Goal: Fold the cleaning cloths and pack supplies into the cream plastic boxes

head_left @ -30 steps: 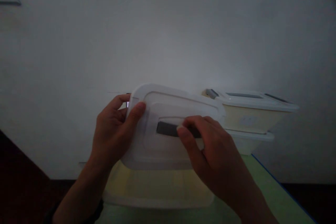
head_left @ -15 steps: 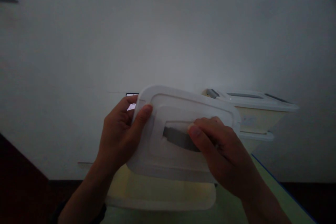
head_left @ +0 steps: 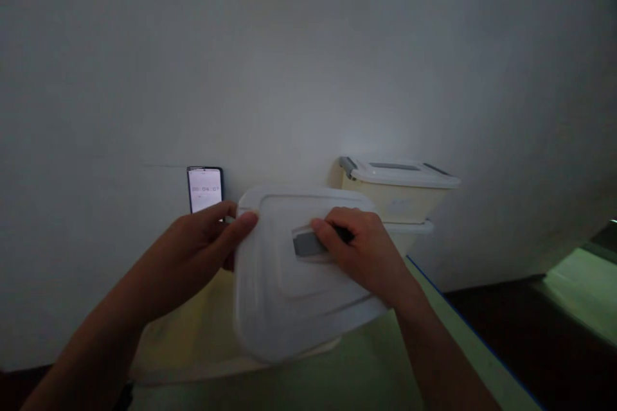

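Note:
A white plastic lid [head_left: 274, 308] is held up in front of me, tilted so its top faces me. My left hand [head_left: 212, 237] pinches its left edge, thumb on the top face and fingers behind. My right hand [head_left: 361, 244] grips the grey handle [head_left: 307, 244] set in the middle of the lid, its thumb and fingers closed round it. Below and behind the lid stands a cream-coloured storage box [head_left: 187, 334] without a cover, partly hidden by the lid and my left arm.
On the right, a lidded cream box [head_left: 395, 201] with grey latches is stacked on another lidded box [head_left: 409, 228] by the wall. A phone [head_left: 205, 188] showing a timer leans upright at the left. The green tabletop [head_left: 376, 359] has a blue edge on the right.
My view has turned to the right, so the boxes and phone appear further left. The lid has shifted left and its angle has changed, uncovering the phone. Both hands keep hold of the lid.

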`<state>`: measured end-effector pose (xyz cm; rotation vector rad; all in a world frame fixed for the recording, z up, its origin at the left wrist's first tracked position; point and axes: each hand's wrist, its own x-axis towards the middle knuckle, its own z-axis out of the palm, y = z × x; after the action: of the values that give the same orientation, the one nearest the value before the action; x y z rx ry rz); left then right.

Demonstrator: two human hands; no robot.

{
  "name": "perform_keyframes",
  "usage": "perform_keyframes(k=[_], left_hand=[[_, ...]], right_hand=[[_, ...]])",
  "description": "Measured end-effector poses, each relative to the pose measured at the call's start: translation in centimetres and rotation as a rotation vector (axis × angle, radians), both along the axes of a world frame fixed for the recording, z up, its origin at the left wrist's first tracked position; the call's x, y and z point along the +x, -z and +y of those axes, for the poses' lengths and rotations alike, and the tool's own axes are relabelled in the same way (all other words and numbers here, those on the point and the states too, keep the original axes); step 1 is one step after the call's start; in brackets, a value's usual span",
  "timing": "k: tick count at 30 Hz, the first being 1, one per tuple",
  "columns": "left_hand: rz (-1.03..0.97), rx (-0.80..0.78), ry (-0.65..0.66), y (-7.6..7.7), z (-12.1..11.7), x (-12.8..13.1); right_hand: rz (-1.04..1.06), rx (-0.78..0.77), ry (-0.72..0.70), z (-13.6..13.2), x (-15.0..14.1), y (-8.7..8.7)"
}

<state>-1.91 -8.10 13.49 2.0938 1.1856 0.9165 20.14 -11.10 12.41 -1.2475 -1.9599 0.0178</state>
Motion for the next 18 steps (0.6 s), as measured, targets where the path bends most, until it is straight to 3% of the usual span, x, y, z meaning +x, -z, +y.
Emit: perform_keyframes(k=[3, 9, 13, 18], left_hand=[[0.228, 0.058, 0.065, 0.1, 0.5, -0.1], [0.354, -0.044, 0.216, 1.5, 1.1, 0.6], [0.409, -0.088, 0.219, 2.5, 1.6, 0.6], [0.391, -0.141, 0.189, 2.8, 1.9, 0.1]], right_hand=[[0.0, -0.081, 0.0, -0.8, 2.0, 0.2], [-0.02, -0.285, 0.075, -2.5, 7.0, 1.1], [-0.154, -0.412, 0.205, -2.3, 10.0, 3.2], [-0.272, -0.59, 0.225, -1.9, 13.1, 6.3]])
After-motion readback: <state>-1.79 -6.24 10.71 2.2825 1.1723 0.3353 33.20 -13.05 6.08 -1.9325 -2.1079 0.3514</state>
